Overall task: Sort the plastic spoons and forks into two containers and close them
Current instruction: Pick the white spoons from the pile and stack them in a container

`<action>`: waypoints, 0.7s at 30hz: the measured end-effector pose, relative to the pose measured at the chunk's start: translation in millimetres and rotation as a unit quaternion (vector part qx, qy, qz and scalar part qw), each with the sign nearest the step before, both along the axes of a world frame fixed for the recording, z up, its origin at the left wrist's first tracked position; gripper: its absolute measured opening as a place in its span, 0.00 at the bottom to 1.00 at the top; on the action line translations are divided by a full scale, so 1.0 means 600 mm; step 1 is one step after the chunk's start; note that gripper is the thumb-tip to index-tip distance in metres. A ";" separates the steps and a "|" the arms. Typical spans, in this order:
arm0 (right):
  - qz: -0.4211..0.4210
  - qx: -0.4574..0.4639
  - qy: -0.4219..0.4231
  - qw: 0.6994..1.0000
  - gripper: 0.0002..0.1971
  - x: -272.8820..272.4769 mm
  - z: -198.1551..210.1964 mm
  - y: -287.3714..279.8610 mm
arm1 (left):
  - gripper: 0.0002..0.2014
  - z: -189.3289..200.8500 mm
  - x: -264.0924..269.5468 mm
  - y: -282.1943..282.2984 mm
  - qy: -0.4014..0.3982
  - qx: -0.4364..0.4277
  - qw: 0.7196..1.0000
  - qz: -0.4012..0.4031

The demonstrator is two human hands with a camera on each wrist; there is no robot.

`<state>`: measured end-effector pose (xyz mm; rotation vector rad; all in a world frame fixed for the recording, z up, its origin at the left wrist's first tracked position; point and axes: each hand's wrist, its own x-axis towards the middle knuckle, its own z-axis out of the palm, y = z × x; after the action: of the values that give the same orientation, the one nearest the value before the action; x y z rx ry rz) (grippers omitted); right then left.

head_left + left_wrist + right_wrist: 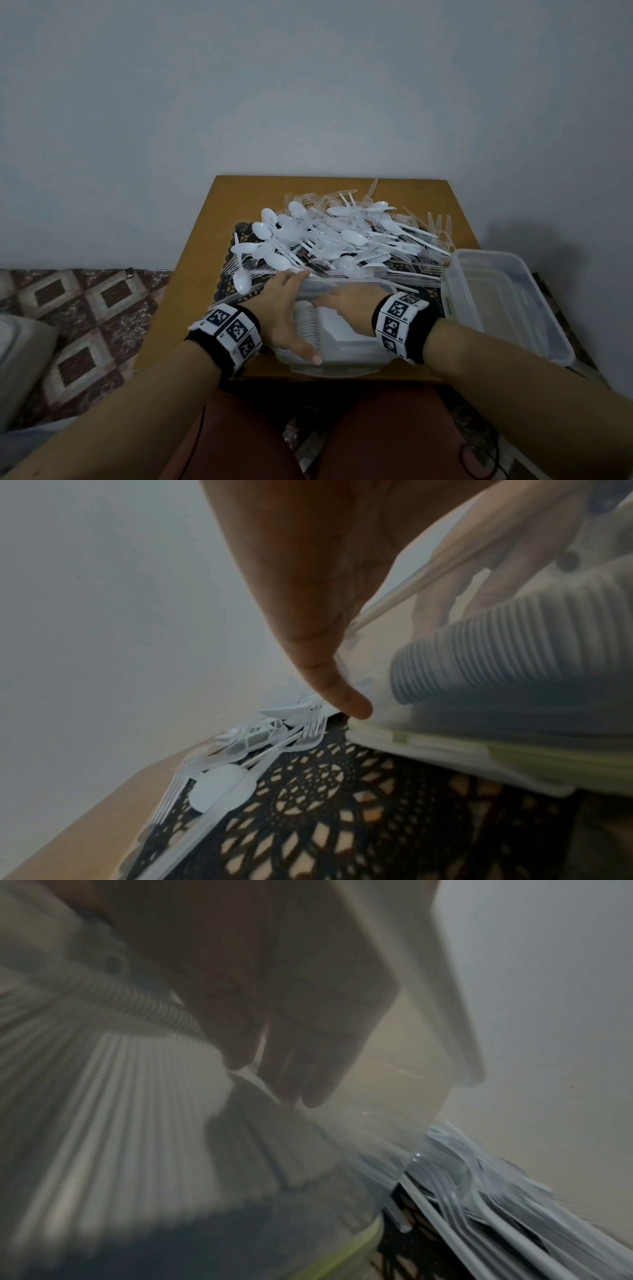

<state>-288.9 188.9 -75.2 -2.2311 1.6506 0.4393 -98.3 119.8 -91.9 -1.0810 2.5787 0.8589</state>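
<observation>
A clear plastic container stands at the table's near edge, with neat rows of stacked white spoons inside. My left hand grips its left end: the fingers reach the far corner and the thumb lies on the outer wall. My right hand is inside the container, with straight fingers resting on the stacked cutlery. Behind the container, a loose pile of white spoons and forks covers a black lace mat.
A second clear container sits at the table's right edge, holding what looks like clear lids. The small wooden table stands against a plain wall. A patterned floor covering lies to the left. My lap is right below the table's near edge.
</observation>
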 end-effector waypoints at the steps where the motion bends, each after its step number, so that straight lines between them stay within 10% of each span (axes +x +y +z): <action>1: 0.004 -0.003 -0.002 1.000 0.37 -0.001 -0.003 0.000 | 0.75 0.000 0.001 0.001 0.004 0.002 1.000 0.001; 17: -0.182 0.040 -0.253 0.949 0.10 -0.071 0.107 0.010 | 0.74 0.014 0.019 -0.022 0.000 -0.025 1.000 -0.003; 21: -0.255 -0.039 -0.202 0.945 0.10 -0.138 0.143 -0.032 | 0.69 0.046 0.041 -0.053 0.000 -0.049 0.998 0.030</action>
<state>-371.4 169.7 10.8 -1.6858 1.9276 -0.2070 -73.8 88.0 -64.4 -1.1897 2.6265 0.7525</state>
